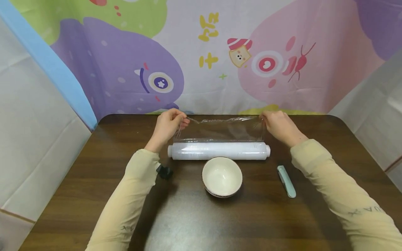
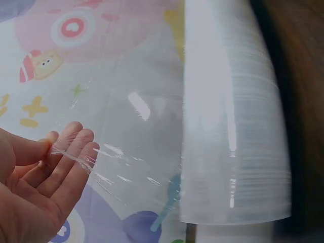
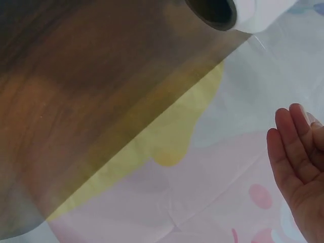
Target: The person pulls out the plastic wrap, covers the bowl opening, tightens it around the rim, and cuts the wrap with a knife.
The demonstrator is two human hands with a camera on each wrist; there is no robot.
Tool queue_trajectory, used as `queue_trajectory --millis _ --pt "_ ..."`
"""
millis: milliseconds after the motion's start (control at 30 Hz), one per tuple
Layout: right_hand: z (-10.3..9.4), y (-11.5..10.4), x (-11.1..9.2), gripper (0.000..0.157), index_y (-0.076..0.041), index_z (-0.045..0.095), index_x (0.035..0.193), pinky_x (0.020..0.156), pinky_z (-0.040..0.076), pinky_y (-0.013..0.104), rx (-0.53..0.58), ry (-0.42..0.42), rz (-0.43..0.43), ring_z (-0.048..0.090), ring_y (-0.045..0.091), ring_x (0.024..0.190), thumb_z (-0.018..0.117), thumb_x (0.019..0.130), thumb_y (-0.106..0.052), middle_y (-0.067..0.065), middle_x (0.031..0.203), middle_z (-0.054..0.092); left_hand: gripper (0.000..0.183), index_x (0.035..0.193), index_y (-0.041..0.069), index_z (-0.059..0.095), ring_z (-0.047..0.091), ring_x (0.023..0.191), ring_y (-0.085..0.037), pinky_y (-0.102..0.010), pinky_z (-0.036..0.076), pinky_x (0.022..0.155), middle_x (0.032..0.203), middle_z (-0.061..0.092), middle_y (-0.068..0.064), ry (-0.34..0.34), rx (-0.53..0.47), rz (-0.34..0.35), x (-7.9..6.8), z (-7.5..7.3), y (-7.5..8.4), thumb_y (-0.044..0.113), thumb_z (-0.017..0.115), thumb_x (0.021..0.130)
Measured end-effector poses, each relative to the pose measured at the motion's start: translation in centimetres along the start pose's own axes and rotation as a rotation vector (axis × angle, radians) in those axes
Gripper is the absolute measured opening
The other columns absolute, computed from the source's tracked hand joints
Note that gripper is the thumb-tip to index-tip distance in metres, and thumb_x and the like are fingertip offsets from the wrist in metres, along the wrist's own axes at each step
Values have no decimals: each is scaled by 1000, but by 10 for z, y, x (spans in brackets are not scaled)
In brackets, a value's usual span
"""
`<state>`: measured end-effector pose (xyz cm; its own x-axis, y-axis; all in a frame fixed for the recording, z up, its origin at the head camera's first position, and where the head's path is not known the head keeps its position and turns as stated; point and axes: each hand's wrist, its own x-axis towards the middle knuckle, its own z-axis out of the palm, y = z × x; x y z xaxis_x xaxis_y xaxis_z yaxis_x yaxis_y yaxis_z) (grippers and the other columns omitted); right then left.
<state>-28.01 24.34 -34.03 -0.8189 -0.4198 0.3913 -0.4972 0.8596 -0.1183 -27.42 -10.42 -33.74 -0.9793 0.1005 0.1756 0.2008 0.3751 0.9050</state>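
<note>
A sheet of clear plastic wrap (image 1: 224, 130) stretches up from a white roll of plastic wrap (image 1: 220, 151) lying across the table. My left hand (image 1: 169, 123) pinches the sheet's left corner; the left wrist view shows the thumb and index finger (image 2: 50, 147) on bunched film, other fingers extended. At the opposite corner, my right hand (image 1: 279, 125) pinches the film. In the right wrist view that hand (image 3: 301, 162) is partly cut off at the edge. A white bowl (image 1: 222, 176) with a brown rim stands just in front of the roll.
A pale green slim cutter-like tool (image 1: 286, 182) lies right of the bowl. Under the left wrist hangs a small black object (image 1: 164, 172). A printed cartoon curtain (image 1: 216, 87) rises behind the dark wooden table (image 1: 201, 223).
</note>
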Motion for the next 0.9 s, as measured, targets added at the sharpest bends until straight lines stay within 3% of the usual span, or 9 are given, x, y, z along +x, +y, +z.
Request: queue_trajectory --millis 167,400,700,900 --pt "-6 3 4 14 2 63 92 65 49 48 -4 29 9 62 34 71 51 89 -2 15 74 65 22 96 -8 57 67 78 -29 -31 55 67 90 66 -24 -6 -43 -3 7 0 8 11 48 93" --pt "-14 2 10 14 2 63 91 68 49 46 -3 34 28 62 26 67 50 87 0 9 69 63 18 95 -3 60 67 75 -23 -30 55 67 89 67 -21 41 -37 -1 12 -4 14 12 49 93" --pt "-23 3 18 18 3 62 93 69 49 47 -14 25 44 62 30 67 45 89 0 12 69 64 21 96 -5 59 67 78 -24 -34 54 71 91 67 -20 49 -39 9 17 -10 26 13 48 94" --pt "-34 0 27 17 4 62 90 66 49 46 -31 54 49 60 27 64 45 88 1 12 69 62 21 96 -4 59 67 79 -25 -31 54 70 90 67 -19 59 -56 15 21 -15 38 14 49 94"
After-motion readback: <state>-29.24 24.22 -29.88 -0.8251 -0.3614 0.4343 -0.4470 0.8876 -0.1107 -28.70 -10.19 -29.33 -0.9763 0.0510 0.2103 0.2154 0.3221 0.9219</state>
